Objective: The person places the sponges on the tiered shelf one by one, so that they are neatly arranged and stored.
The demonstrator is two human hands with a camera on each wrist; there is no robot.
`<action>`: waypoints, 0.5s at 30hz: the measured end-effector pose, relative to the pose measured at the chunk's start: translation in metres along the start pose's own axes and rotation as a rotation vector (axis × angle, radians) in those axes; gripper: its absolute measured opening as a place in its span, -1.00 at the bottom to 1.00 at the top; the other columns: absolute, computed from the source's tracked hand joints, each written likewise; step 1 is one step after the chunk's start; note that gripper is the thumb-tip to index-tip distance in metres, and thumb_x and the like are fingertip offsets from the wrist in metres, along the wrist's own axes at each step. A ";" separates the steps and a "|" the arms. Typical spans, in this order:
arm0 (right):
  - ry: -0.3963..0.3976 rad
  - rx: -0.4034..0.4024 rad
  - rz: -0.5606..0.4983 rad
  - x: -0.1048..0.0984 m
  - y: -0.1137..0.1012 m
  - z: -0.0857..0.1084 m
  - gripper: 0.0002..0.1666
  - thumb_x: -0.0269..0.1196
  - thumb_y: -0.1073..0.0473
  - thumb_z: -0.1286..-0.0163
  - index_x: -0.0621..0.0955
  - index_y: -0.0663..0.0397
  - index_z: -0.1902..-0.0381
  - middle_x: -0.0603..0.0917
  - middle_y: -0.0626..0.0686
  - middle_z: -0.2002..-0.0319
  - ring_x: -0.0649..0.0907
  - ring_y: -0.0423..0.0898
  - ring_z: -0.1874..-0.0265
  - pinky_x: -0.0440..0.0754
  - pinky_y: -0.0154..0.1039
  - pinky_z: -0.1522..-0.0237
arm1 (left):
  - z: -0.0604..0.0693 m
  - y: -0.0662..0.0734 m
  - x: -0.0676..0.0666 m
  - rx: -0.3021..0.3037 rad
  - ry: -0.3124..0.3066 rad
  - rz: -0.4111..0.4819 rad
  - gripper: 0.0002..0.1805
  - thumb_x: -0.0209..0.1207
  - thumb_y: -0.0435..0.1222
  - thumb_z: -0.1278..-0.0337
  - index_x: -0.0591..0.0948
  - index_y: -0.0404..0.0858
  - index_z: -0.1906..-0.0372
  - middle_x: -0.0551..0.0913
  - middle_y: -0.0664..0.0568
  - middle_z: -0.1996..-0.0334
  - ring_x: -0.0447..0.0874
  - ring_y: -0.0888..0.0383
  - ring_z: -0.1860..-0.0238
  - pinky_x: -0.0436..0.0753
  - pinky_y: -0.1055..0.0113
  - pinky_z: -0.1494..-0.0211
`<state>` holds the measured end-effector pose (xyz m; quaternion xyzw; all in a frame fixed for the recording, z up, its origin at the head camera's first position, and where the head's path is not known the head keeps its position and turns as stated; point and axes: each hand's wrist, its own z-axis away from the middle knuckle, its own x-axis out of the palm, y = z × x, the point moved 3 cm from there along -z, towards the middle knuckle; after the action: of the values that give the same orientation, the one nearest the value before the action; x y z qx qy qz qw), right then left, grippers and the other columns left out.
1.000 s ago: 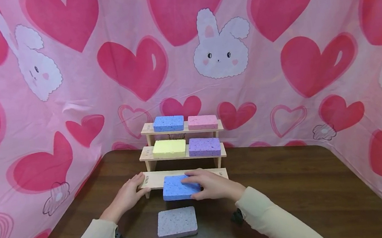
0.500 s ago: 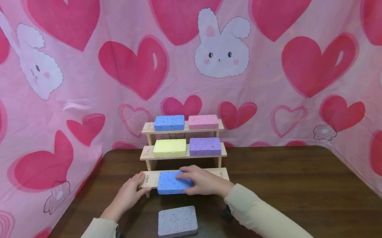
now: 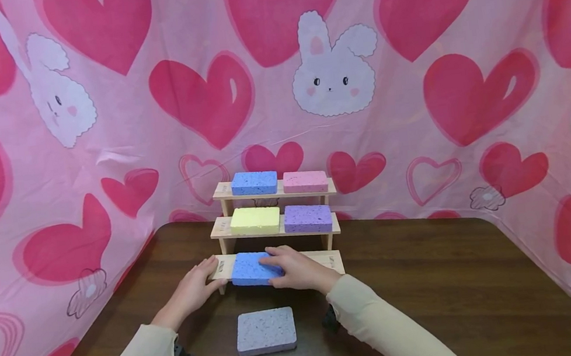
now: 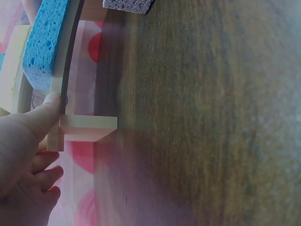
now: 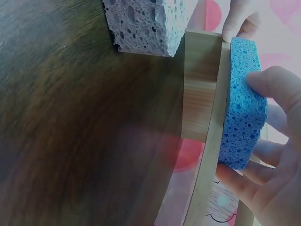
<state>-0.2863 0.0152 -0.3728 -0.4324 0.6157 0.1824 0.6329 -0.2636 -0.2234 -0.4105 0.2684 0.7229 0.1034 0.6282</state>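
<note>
A blue sponge (image 3: 247,269) lies flat on the lowest tier of a three-tier wooden stand (image 3: 333,259), towards its left end. My right hand (image 3: 298,269) grips this sponge from the right, with the thumb on its front side and the fingers about its far side. My left hand (image 3: 192,289) holds the left end of the lowest tier. In the left wrist view its thumb presses the front edge of the board (image 4: 59,87), while the other fingers curl by the end. A grey sponge (image 3: 265,332) lies on the table in front of the stand.
A yellow sponge (image 3: 255,221) and a purple sponge (image 3: 308,218) sit on the middle tier. Another blue sponge (image 3: 254,183) and a pink sponge (image 3: 305,181) are on the top tier. A heart-and-rabbit cloth (image 3: 277,102) hangs behind the dark wooden table (image 3: 436,290).
My right hand has moved the blue sponge left and back, from overhanging the front of the lowest tier to lying on it. The left hand has stayed at the tier's end.
</note>
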 end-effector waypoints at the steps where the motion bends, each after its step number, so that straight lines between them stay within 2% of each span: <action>1: 0.005 -0.004 0.002 0.000 0.000 -0.001 -0.40 0.24 0.04 -0.25 0.43 -0.03 -0.26 0.27 0.12 -0.32 0.29 0.04 -0.26 0.30 -0.15 -0.22 | 0.000 0.000 0.000 -0.002 -0.002 0.003 -0.29 0.24 -0.16 -0.08 0.30 -0.44 -0.27 0.23 -0.32 -0.28 0.11 -0.27 -0.29 0.07 -0.09 -0.31; 11: 0.078 -0.070 0.052 0.005 0.001 -0.008 -0.42 0.24 0.07 -0.26 0.46 0.11 -0.22 0.33 0.14 -0.28 0.29 0.02 -0.26 0.26 -0.19 -0.24 | -0.001 0.002 -0.002 -0.014 -0.003 0.016 -0.29 0.25 -0.17 -0.07 0.30 -0.44 -0.27 0.23 -0.31 -0.28 0.10 -0.26 -0.30 0.07 -0.09 -0.31; 15: 0.084 -0.060 0.059 0.006 0.001 -0.010 -0.43 0.24 0.08 -0.26 0.46 0.11 -0.22 0.34 0.13 -0.28 0.29 0.02 -0.26 0.26 -0.19 -0.24 | 0.000 0.002 -0.002 -0.022 -0.010 0.017 -0.28 0.25 -0.17 -0.07 0.29 -0.43 -0.28 0.22 -0.30 -0.29 0.09 -0.25 -0.30 0.07 -0.09 -0.31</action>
<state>-0.2924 0.0060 -0.3779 -0.4403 0.6483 0.2012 0.5877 -0.2635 -0.2229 -0.4083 0.2680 0.7162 0.1155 0.6340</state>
